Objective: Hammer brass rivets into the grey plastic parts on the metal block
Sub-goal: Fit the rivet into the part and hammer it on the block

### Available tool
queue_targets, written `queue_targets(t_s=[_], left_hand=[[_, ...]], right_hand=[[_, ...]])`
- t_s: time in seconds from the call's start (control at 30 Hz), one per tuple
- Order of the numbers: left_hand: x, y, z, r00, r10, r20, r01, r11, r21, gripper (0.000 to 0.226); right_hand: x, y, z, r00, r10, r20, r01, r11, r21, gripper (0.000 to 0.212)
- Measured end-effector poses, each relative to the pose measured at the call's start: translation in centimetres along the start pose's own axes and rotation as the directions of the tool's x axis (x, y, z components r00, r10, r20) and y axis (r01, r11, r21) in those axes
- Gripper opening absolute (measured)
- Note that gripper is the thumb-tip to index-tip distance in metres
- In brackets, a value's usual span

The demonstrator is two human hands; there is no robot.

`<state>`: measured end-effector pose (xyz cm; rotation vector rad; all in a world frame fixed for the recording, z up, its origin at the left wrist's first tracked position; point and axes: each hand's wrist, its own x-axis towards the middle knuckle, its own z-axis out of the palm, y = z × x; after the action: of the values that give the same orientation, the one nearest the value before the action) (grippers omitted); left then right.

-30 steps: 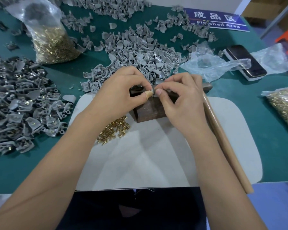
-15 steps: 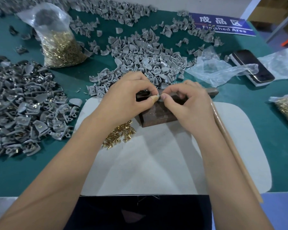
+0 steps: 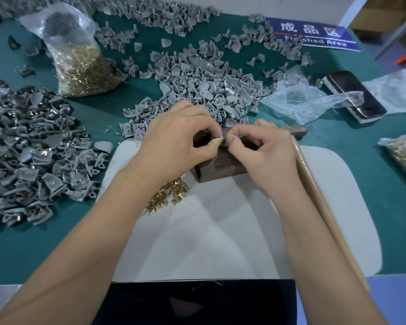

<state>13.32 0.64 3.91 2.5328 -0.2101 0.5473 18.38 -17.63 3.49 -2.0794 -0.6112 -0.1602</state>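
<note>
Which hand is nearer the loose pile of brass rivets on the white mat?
Left. The left hand is just above and beside the rivet pile, its wrist right next to it; the right hand is across the metal block, further off.

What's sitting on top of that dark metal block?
Both hands, left and right, pinch a small grey plastic part over the metal block. Fingers cover most of it, so any rivet there is hidden.
</note>
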Motion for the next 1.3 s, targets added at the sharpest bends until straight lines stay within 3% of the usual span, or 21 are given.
queue_targets(t_s=[0.17, 0.33, 0.47, 0.53, 0.67, 0.93, 1.07, 1.17, 1.23, 1.3], left_hand=[[-0.1, -0.1, 0.0, 1.0, 0.012, 0.009, -0.012, 1.0, -0.009, 0.008], [-0.1, -0.5, 0.1, 0.999, 0.016, 0.041, -0.013, 0.997, -0.081, 0.01], [0.1, -0.8, 0.1, 0.999, 0.026, 0.047, -0.022, 0.996, -0.083, 0.013], [0.1, -0.8, 0.1, 0.999, 0.018, 0.034, -0.015, 0.996, -0.087, 0.012], [-0.1, -0.5, 0.1, 1.0, 0.004, 0.028, -0.001, 0.996, -0.092, 0.009], [-0.3, -0.1, 0.0, 0.999, 0.034, 0.001, -0.034, 0.998, -0.047, 0.011], [-0.2, -0.2, 0.2, 1.0, -0.001, 0.009, 0.002, 0.998, -0.059, 0.008], [-0.2, -0.5, 0.2, 0.999, -0.03, 0.024, 0.032, 0.996, -0.088, 0.008], [-0.1, -0.5, 0.2, 0.998, -0.047, 0.036, 0.05, 0.995, -0.087, 0.009], [-0.1, -0.5, 0.3, 0.996, -0.076, 0.038, 0.079, 0.994, -0.077, 0.01]], right_hand=[[0.2, -0.6, -0.5, 0.999, -0.019, 0.045, 0.021, 0.998, -0.062, 0.011], [1.1, -1.5, -1.7, 0.982, -0.008, 0.191, 0.03, 0.993, -0.112, 0.009], [2.4, -2.5, -1.5, 0.961, -0.008, 0.276, 0.09, 0.953, -0.288, 0.01], [2.3, -2.3, -1.6, 0.961, 0.007, 0.276, 0.063, 0.968, -0.244, 0.011], [0.7, -1.9, -1.6, 0.983, 0.007, 0.181, 0.008, 0.997, -0.083, 0.01], [0.7, -1.9, -1.3, 0.984, -0.008, 0.176, 0.021, 0.997, -0.074, 0.028], [0.4, -1.7, -1.5, 0.986, -0.029, 0.163, 0.045, 0.994, -0.096, 0.012], [-0.7, -0.4, -3.0, 0.999, 0.009, -0.043, -0.013, 0.996, -0.083, 0.011], [-1.8, 1.0, -4.4, 0.976, 0.06, -0.209, -0.123, 0.944, -0.306, 0.019], [-2.9, 2.3, -5.1, 0.948, 0.199, -0.248, -0.312, 0.742, -0.593, 0.027]])
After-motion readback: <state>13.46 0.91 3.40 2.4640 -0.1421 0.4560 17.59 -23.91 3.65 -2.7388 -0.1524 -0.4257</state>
